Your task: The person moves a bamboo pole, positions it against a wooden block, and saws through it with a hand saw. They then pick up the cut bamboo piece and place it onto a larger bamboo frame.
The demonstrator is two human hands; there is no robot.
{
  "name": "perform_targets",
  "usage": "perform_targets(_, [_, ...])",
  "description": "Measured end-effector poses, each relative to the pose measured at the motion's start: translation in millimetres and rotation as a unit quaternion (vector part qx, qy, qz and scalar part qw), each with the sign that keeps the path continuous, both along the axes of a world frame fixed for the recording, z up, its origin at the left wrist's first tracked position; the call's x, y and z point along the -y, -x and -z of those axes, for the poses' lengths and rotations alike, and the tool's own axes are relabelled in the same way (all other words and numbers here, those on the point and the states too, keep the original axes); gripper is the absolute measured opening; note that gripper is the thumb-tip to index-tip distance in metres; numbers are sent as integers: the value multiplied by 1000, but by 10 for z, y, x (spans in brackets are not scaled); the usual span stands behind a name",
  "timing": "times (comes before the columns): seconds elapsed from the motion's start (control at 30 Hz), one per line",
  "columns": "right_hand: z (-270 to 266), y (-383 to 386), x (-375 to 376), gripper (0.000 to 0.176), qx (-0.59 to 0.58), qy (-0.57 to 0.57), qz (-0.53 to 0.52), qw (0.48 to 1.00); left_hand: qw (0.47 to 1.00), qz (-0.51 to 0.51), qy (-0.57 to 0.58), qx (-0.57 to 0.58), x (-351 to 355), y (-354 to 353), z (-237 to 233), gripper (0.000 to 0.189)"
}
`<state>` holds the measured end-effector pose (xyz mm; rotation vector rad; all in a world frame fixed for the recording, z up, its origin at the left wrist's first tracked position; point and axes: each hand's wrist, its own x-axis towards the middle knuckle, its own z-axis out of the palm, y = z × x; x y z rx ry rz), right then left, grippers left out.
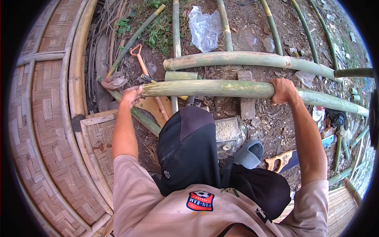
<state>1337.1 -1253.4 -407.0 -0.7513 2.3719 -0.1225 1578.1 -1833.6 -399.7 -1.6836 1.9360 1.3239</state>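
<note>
A thick green bamboo pole (pixel 221 89) lies crosswise in front of my knees. My left hand (pixel 132 96) is wrapped round its left end. Farther right, my right hand (pixel 281 91) grips the same pole from above, and the pole runs on past it to the right. Beyond it, roughly parallel, is a second thick bamboo pole (pixel 237 58). A short bamboo piece (pixel 181 76) lies between the two near their left ends. Beneath the held pole, a brick-like block (pixel 247 106) rests on the soil.
A handsaw (pixel 290 160) lies at the right beside a grey sandal (pixel 249 153). An orange-handled tool (pixel 139 57) is at the left, near a woven bamboo panel (pixel 47 110). Thin bamboo poles (pixel 272 29) and a clear plastic bag (pixel 205 27) are farther off.
</note>
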Motion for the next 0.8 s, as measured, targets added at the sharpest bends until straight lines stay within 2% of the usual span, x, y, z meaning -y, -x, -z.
perform_targets(0.8, [-4,-2,0,51,1,4,1,1000,1000,0,-1,-6,-27,9,-24,33])
